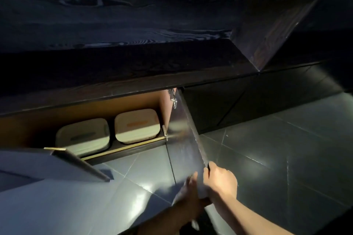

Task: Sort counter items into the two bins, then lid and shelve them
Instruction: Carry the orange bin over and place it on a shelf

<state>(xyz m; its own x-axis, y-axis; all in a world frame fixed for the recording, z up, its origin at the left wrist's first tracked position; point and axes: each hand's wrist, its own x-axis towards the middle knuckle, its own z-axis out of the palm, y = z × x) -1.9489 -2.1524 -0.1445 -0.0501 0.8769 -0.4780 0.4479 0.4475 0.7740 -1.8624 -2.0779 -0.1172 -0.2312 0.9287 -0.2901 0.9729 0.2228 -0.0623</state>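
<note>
Probably a home kitchen: dark wood-grain counter, low cupboard with hinged doors, tiled floor

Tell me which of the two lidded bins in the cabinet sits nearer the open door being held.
The right bin, its lid marked orange, beside the door that the right hand grips; the left bin has a grey mark.
</note>
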